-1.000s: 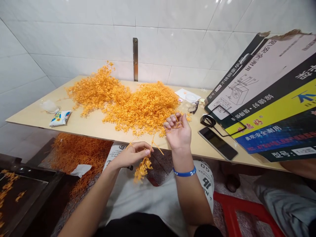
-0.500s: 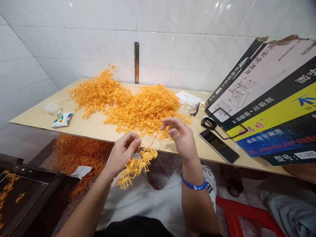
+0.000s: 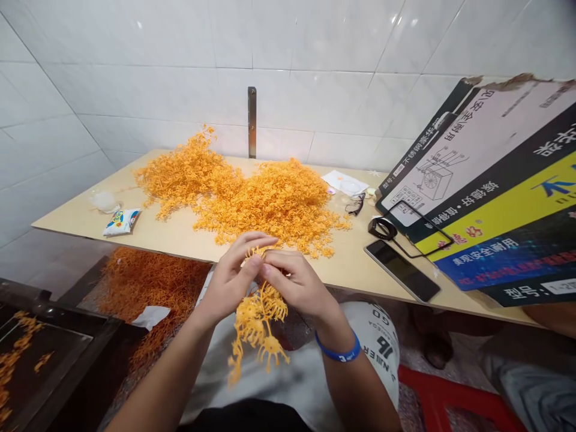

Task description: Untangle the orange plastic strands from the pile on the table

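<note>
1. Hands: I read the left hand (image 3: 229,279) and the right hand (image 3: 294,282) as together, both closed from either side on the top of a clump of orange strands (image 3: 258,327), just above my view's lower centre

2. Position of the held thing: the clump of orange strands hangs below the meeting point of the hands, in front of the person's lap and past the near edge of the tabletop (image 3: 346,267). Its material is too small to tell from here

3. Key spatial relation: the long axis runs nearly upright, tilting slightly down and to the left in my view. Neither hand looks clearly nearer; the clump lies about midway between them. The right hand's blue wristband (image 3: 337,348) sits well below and to the right

4. Tabletop: a large tangled orange pile (image 3: 270,204) lies directly ahead of the hands and apart from them. A mobile phone (image 3: 402,270) lies to the right, near black-framed glasses (image 3: 355,204) and a sheet of paper (image 3: 344,183)

5. Surroundings: printed signboards (image 3: 490,180) lean at the right. Below the tabletop, a heap of orange strands (image 3: 153,282) lies to the left, beside a dark tray (image 3: 45,354) holding scattered strands, with a red stool (image 3: 450,393) at lower right
</note>
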`<action>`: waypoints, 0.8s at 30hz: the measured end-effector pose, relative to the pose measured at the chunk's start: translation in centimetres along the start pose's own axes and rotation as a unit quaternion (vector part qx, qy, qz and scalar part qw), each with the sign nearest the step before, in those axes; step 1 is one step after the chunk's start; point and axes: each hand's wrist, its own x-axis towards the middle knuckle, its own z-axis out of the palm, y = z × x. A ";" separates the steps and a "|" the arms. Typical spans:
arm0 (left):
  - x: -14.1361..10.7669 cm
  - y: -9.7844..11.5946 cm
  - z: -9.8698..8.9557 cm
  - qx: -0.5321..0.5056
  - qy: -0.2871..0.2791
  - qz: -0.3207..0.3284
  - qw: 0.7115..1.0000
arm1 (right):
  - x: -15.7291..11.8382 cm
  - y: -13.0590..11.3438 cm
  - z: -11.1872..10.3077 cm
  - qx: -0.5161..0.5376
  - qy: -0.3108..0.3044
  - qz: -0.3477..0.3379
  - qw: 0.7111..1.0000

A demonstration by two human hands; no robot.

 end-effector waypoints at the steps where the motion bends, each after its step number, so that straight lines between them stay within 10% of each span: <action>1: 0.0 0.0 0.1 -0.015 -0.005 -0.006 1.000 | 0.0 0.1 0.1 -0.007 -0.005 0.001 1.000; 8: 1.7 -1.7 -0.8 -0.276 0.179 -0.178 0.928 | -0.3 0.0 0.0 0.060 -0.047 -0.035 0.996; 11: 3.1 -3.1 -1.9 -0.101 0.231 -0.137 0.958 | -0.2 0.6 -0.2 0.049 0.059 -0.006 0.997; 16: 5.6 -6.7 -3.2 0.320 0.090 -0.148 0.931 | 0.3 2.3 -0.3 0.027 0.185 0.042 0.982; 24: 7.7 -11.3 -4.1 0.402 -0.006 -0.137 0.905 | 0.8 4.0 -0.6 -0.038 0.382 0.078 0.920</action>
